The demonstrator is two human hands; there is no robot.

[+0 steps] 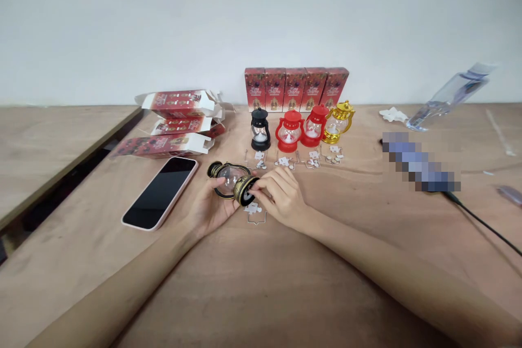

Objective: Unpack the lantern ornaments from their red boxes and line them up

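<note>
Lantern [231,179], centre: black and bronze. Upper centre: black lantern [260,130], two red lanterns [290,130], gold lantern [339,121]; red boxes [296,89], pale lettering. Phone [160,193], left: pink edge.

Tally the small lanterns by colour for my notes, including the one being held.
Black lantern: 1
Red lanterns: 2
Gold lantern: 1
Bronze-and-black lantern, held in the left hand with the right hand at its base: 1
Total: 5
</note>
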